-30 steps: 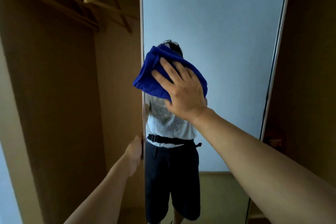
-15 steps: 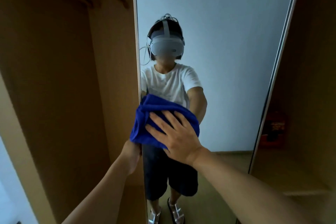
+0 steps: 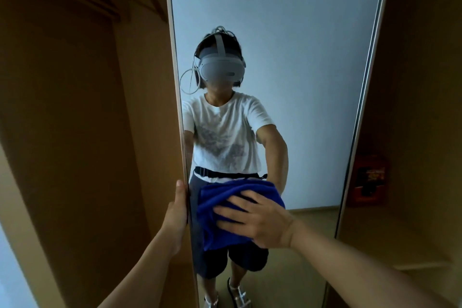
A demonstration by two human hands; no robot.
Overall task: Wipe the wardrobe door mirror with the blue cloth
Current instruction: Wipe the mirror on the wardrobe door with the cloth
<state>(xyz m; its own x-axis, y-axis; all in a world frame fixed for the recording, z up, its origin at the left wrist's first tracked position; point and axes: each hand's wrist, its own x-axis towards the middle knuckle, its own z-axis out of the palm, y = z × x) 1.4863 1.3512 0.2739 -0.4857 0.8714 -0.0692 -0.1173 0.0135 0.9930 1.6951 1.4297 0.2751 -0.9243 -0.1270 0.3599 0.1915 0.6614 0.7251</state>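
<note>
The blue cloth [image 3: 225, 210] is pressed flat against the lower mirror [image 3: 300, 57] by the released right hand [image 3: 260, 220], the door edge is grasped by the left hand [image 3: 177, 212]; wiping is judged incomplete.

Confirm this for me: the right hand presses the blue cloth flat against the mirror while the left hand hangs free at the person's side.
One part is wrong. The right hand does press the blue cloth against the mirror, fingers spread. But the left hand is not hanging free: the head view shows it raised, holding the mirror door's left edge.
</note>
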